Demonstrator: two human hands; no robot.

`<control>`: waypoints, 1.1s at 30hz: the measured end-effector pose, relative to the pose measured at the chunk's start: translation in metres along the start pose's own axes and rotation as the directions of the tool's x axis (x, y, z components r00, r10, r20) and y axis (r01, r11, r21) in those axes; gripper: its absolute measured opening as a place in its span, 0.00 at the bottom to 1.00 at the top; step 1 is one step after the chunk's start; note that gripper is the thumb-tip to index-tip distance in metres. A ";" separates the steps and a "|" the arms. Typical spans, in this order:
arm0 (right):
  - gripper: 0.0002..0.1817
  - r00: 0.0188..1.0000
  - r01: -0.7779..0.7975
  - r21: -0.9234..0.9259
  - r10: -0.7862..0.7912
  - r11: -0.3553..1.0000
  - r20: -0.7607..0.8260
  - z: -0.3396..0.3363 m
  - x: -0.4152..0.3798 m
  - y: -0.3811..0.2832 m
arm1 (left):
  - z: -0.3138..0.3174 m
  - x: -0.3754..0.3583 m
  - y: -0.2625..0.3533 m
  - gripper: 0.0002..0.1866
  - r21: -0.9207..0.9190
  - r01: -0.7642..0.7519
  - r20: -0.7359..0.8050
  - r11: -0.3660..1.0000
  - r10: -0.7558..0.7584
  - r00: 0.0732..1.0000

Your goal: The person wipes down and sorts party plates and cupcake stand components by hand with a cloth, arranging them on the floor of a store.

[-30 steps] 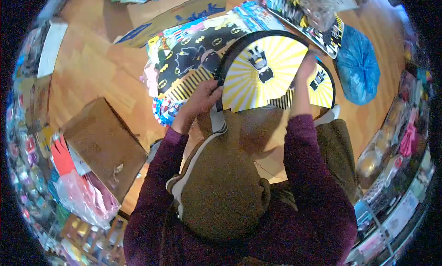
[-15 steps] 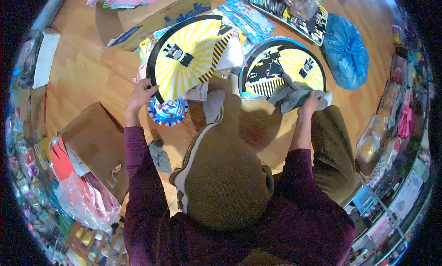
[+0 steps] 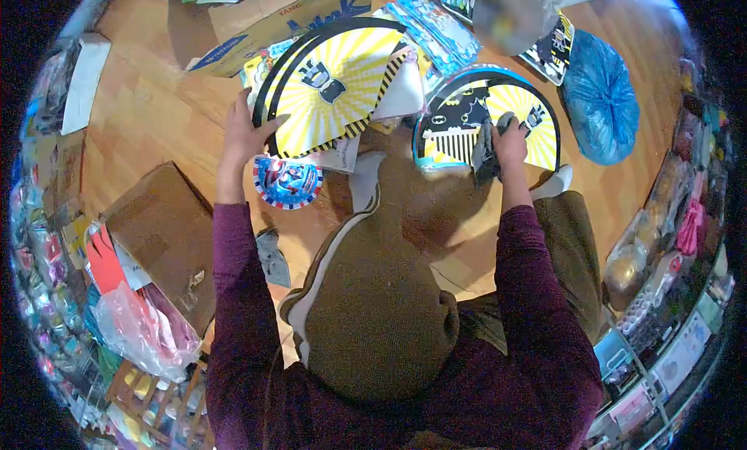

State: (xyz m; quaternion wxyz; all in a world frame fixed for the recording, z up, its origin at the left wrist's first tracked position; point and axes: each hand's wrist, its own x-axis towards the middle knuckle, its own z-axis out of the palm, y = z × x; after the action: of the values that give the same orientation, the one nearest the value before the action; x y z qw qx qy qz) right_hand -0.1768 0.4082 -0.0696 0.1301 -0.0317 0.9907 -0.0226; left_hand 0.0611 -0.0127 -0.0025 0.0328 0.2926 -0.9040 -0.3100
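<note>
My left hand (image 3: 247, 137) has its thumb on top and its fingers around the left edge of a fan-shaped card (image 3: 334, 80). The card is yellow and white with a black rim, a striped border and a masked cartoon figure. A second black rim shows beneath it. My right hand (image 3: 510, 145) is closed on a grey cloth (image 3: 486, 150). It holds the cloth against a round printed piece (image 3: 541, 142), which has yellow rays, a black bat-pattern section and black stripes. Below my left hand lies a round blue paper plate (image 3: 288, 183) with a red and white edge.
A cardboard box (image 3: 292, 22) stands at the back. Blue printed packets (image 3: 440, 29) lie beside it. A blue plastic bag (image 3: 601, 96) sits at right. At left is a flat brown carton (image 3: 159, 236) with a clear bag (image 3: 148, 329). Another grey cloth (image 3: 272, 257) lies on the floor.
The fan-shaped card in my left hand has come down onto another black-rimmed piece. My right hand has moved up over the round piece with the grey cloth.
</note>
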 end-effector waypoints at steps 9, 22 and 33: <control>0.09 0.948 0.301 -0.195 -0.315 0.933 -0.040 0.009 -0.005 0.004 | 0.047 0.048 -0.002 0.40 0.043 0.118 -0.006 0.992 -0.118 0.993; 0.17 0.663 0.580 0.098 -0.399 0.809 -0.634 -0.108 -0.074 -0.069 | 0.043 0.013 0.084 0.26 -0.885 0.265 0.268 0.383 -0.048 0.962; 0.12 0.710 0.666 0.521 -0.668 0.534 -0.223 -0.030 -0.103 -0.183 | 0.089 0.005 0.066 0.20 -0.848 0.528 0.472 0.048 -0.384 0.793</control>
State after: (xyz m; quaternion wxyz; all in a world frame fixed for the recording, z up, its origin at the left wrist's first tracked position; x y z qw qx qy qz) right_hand -0.0750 0.2342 -0.0048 0.1165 -0.3663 0.8486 -0.3634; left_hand 0.0015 0.0748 -0.0364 0.0521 0.4585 -0.3717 -0.8055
